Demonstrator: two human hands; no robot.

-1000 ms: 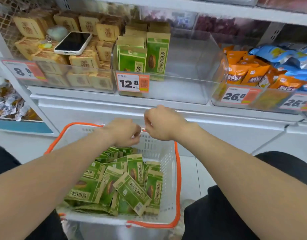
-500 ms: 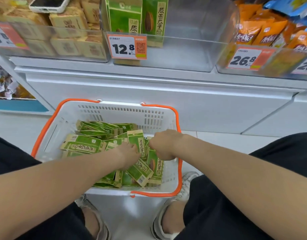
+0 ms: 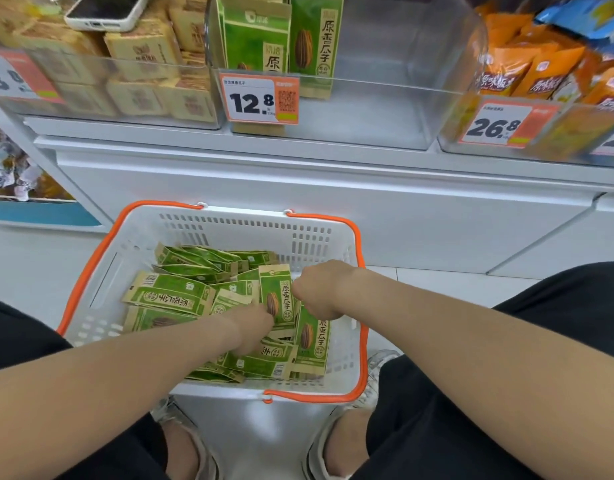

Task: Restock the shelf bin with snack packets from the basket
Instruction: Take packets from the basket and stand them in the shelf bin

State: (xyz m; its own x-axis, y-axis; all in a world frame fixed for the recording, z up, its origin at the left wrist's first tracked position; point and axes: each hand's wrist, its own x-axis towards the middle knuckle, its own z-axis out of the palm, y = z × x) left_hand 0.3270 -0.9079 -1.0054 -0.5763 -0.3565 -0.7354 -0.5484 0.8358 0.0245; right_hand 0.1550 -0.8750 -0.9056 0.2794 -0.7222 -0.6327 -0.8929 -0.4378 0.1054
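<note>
One green snack packet [image 3: 277,299] stands upright among the loose packets [image 3: 170,299] lying in the white basket [image 3: 229,221]. I see my right hand [image 3: 321,294] curled tight against its right edge, gripping it. My left hand [image 3: 255,323] reaches in at its lower left corner, fingers buried among the packets, so I cannot tell their hold. Above, the clear shelf bin [image 3: 385,109] holds upright green packs [image 3: 257,39] at its left, behind the 12.8 price tag [image 3: 260,98].

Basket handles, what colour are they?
The handles are bright orange, on a white basket. The head view shows them best.
</note>
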